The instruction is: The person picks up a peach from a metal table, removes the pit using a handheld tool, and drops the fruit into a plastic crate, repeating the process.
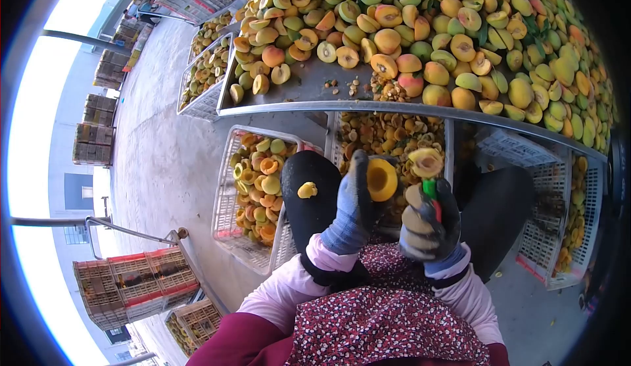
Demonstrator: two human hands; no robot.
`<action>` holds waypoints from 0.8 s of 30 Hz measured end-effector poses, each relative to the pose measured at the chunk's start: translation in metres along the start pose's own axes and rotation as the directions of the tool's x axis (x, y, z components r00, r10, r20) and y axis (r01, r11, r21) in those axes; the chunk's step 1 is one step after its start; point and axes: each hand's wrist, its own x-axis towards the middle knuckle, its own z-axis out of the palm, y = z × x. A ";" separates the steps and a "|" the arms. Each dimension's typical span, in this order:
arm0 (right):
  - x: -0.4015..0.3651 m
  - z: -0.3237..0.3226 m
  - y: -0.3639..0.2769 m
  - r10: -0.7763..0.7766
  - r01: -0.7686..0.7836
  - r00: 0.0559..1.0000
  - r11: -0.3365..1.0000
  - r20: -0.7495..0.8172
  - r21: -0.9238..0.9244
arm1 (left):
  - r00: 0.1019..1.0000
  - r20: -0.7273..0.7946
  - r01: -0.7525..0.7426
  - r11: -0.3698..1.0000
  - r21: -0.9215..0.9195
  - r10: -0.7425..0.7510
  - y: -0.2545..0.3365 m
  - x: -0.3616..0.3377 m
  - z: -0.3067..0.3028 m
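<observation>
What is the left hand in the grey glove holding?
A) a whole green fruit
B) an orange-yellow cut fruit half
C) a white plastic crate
B: the left hand grips the orange-yellow cut fruit half, cut face showing; the right hand holds a green-handled tool.

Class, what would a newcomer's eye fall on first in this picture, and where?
A huge heap of yellow and green fruit covers the metal table across the top. In the middle, the gloved left hand holds a fruit half, and the right hand grips a green-handled tool. White crates of cut fruit stand below the table.
</observation>
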 end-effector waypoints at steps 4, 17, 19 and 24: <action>-0.004 -0.017 -0.012 -0.668 -0.561 0.744 -0.608 -0.021 -0.562 | 0.988 -0.051 0.119 0.917 -0.380 -0.149 -0.003 0.004 -0.020; 0.016 -0.022 -0.006 -0.581 -0.530 0.802 -0.799 0.138 -0.285 | 0.961 -0.131 0.193 0.929 -0.316 -0.244 -0.022 0.009 -0.004; 0.014 -0.052 -0.018 -0.589 -0.559 0.802 -0.799 0.100 -0.221 | 0.946 -0.154 0.230 0.925 -0.302 -0.285 -0.022 0.011 -0.004; 0.003 -0.073 -0.039 -0.745 -0.720 0.666 -0.625 -0.046 -0.300 | 0.918 -0.393 -0.067 0.997 -0.027 0.051 0.006 0.017 -0.053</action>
